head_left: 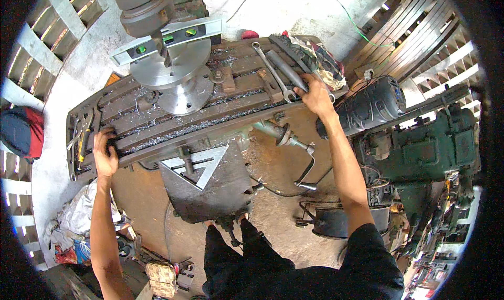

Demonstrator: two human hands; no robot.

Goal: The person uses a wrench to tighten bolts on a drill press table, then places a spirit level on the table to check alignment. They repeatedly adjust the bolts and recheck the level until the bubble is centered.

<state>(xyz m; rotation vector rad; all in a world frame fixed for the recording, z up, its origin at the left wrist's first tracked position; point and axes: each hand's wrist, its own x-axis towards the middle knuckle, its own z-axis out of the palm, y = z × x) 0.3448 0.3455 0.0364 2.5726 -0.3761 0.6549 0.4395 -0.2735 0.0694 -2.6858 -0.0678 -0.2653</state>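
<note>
Milling machine table (173, 122): a long, slotted steel slab lying aslant across the middle of the view, its left end lower than its right, the grooves littered with bright metal shavings. Below its front edge hangs the dark knee casting (207, 182) with a pale triangular plate, and a crank handle (299, 158) juts out to the right of it. Electric motor (370, 108): a dark ribbed drum just beyond the table's right end, beside green machine housings. Round flanged workpiece (176, 77): a stepped steel disc seated on the table's upper middle, directly under the machine head (144, 8). Spirit level (168, 40): a pale bar with green vials, lying across the top of the disc, tilted like the table. Rag (320, 58): a crumpled multicoloured cloth at the table's far right corner. Spanner (273, 71): a long open-ended wrench lying on the right part of the table, alongside a dark grey bar (286, 69). Right hand (315, 92): fingers curled over the table's right end, touching the lower end of the grey bar; whether it grips the bar or the table edge cannot be told. Left hand (105, 153): closed over the table's left end, fingers wrapped around the edge, near small tools (79, 140) lying there.
</note>
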